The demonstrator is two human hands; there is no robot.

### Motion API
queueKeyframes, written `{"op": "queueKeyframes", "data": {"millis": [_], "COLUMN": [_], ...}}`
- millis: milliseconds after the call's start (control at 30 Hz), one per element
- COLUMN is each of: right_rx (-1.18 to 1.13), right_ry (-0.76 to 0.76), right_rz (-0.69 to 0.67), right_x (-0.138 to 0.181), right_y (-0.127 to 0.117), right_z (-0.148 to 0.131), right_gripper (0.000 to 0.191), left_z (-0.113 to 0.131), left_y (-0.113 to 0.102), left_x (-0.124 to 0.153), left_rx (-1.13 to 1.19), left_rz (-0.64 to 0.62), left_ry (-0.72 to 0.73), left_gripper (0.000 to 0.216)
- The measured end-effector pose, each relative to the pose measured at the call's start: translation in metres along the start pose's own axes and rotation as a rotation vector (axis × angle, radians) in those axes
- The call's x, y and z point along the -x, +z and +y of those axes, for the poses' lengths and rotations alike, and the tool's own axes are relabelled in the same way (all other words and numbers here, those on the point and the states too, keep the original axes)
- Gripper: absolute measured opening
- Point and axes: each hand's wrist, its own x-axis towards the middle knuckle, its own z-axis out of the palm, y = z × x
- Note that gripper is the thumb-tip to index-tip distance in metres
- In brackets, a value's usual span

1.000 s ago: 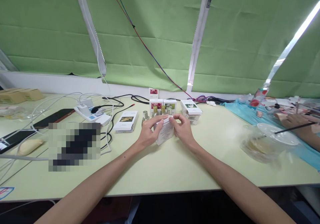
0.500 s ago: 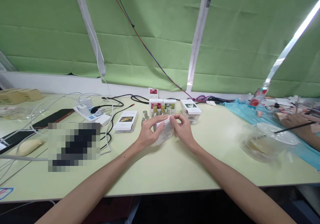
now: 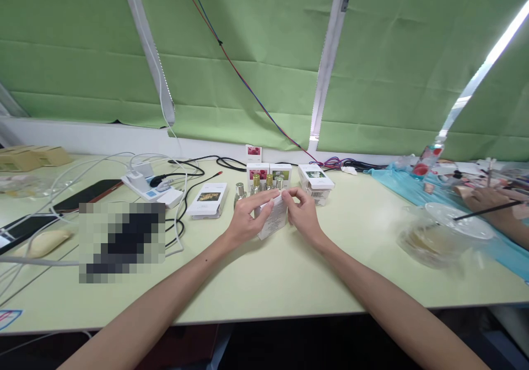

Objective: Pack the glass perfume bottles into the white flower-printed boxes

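Your white carton (image 3: 273, 221) is in front of you, mid-table, printed text on the face toward you; can't tell if its bottom edge touches the table (image 3: 264, 287). Taking that carton as reference: your left hand (image 3: 248, 219) is on its left side, thumb against the printed face, index finger stretched along the top edge, so the gap is just carton-wide and it has hold of the box. Other left fingers are mostly hidden. Your right hand (image 3: 303, 215) is at its top right corner, thumb and index finger curled in close on the top edge, near the left fingertips; whether a flap sits between them, can't tell. Right behind the carton: silver-capped bottle (image 3: 240, 189) at back left, then two gold-capped bottles (image 3: 256, 182), then another silver cap (image 3: 280, 183), lower parts partly blocked by your hands and the box. Behind those, a pink-flower box (image 3: 258, 173) and a green-picture box (image 3: 281, 173) stand side by side. Left of the carton, a yellow-flower box (image 3: 208, 201) lies flat; to its back right, a white-flower box (image 3: 316, 178). Well right of it, a lidded plastic cup (image 3: 427, 243), blurry.
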Motion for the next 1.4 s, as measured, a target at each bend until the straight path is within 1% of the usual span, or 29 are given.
{"op": "queueKeyframes", "data": {"millis": [333, 467, 700, 833, 967, 1233, 1400], "right_rx": [0.012, 0.003, 0.024, 0.031, 0.030, 0.093, 0.096], "right_ry": [-0.005, 0.003, 0.000, 0.000, 0.011, 0.035, 0.053], "right_rz": [-0.006, -0.005, 0.070, 0.054, 0.028, 0.005, -0.019], "right_x": [0.0012, 0.0032, 0.0023, 0.0013, 0.0010, -0.0004, -0.0009], "right_y": [-0.0003, 0.0002, 0.0010, 0.0001, -0.0007, -0.0015, -0.0012], "right_z": [-0.0024, -0.0062, -0.0039, -0.0004, 0.0008, -0.0028, -0.0008], "right_gripper": [0.037, 0.037, 0.036, 0.036, 0.037, 0.036, 0.035], "left_z": [-0.0004, -0.0016, -0.0037, -0.0031, -0.0009, 0.0019, 0.0013], "left_y": [0.0004, 0.0008, 0.0009, 0.0005, -0.0011, -0.0058, -0.0053], "left_x": [-0.0006, -0.0004, 0.0006, 0.0006, -0.0006, -0.0041, -0.0025], "left_rx": [-0.033, -0.046, -0.044, -0.035, -0.007, 0.113, 0.090], "left_rz": [0.020, 0.017, 0.032, 0.028, 0.001, -0.085, -0.080], "left_ry": [0.046, 0.043, 0.057, 0.058, 0.017, -0.127, -0.169], "left_gripper": [0.029, 0.029, 0.028, 0.028, 0.028, 0.035, 0.036]}}
